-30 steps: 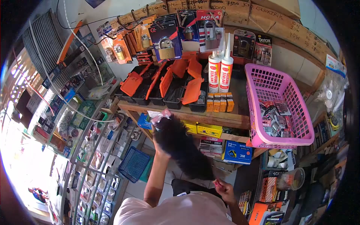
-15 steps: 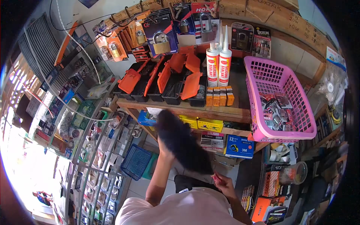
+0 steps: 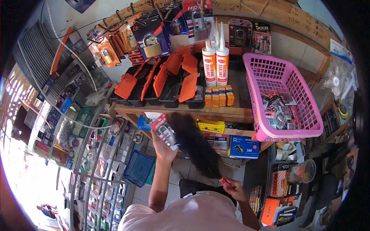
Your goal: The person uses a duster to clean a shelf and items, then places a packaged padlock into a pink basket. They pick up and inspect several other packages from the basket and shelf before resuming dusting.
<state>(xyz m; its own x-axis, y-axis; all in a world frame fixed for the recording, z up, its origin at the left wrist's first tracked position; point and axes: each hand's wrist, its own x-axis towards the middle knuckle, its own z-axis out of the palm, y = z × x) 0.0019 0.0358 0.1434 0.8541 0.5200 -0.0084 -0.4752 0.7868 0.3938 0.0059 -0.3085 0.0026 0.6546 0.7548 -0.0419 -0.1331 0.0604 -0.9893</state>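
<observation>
My left hand (image 3: 164,149) grips a HONA padlock pack (image 3: 165,133), a red and white card with a metal padlock, in front of the shelf's edge. In my right hand (image 3: 233,188) is the red handle of a dark fluffy duster (image 3: 196,146). The duster slants up and left from that hand, and its far end is beside the pack. Behind them, black bins with orange lids (image 3: 126,86) stand on the wooden shelf (image 3: 185,112).
Two silicone sealant tubes (image 3: 222,65) and small orange boxes (image 3: 219,97) stand on the shelf. A pink basket (image 3: 287,134) of packs is at the right. Padlock packs (image 3: 152,42) hang above. Glass shelving (image 3: 83,173) fills the left, with a blue crate (image 3: 139,168) on the floor.
The duster has moved slightly right, off my left hand, and the padlock pack now shows there. The camera view has shifted a little, so the shelf items appear further left.
</observation>
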